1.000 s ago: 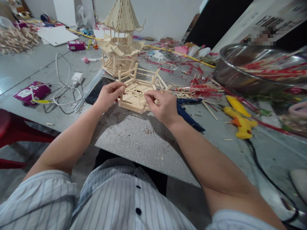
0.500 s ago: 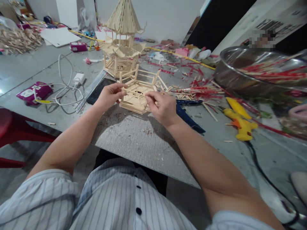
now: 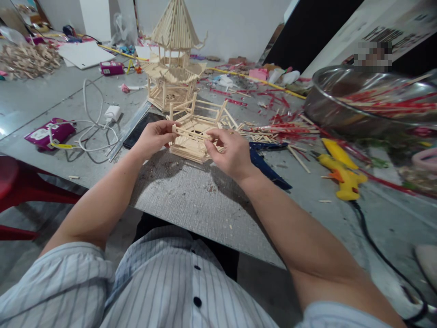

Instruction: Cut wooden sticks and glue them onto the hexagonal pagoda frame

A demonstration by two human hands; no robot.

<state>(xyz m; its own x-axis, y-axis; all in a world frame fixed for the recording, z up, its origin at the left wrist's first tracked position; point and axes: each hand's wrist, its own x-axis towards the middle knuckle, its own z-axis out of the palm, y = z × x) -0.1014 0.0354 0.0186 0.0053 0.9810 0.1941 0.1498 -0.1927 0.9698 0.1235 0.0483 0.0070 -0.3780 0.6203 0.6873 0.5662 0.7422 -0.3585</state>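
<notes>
A hexagonal base [image 3: 189,156] built from thin wooden sticks lies on the table in front of me, with stick railings standing along its far sides. At its near edge is a short stick railing piece [image 3: 191,132]. My left hand [image 3: 153,139] pinches the left end of this piece between thumb and fingers. Its right end is pinched by my right hand [image 3: 230,152], whose fingertips partly hide it. Whether the piece touches the base all along I cannot tell. Just behind stands a stick pagoda model [image 3: 175,32] with a pointed roof.
A dark phone-like slab [image 3: 141,130] lies left of the base. Dark blue pliers-like handles [image 3: 269,168] and a yellow glue gun [image 3: 344,177] are to the right. Further right is a metal basin [image 3: 317,100] with red-wrapped sticks. A white cable [image 3: 90,123] loops at left.
The railing piece at the near edge has come up slightly and looks more upright. Both hands keep their pinch and have shifted only a little.
</notes>
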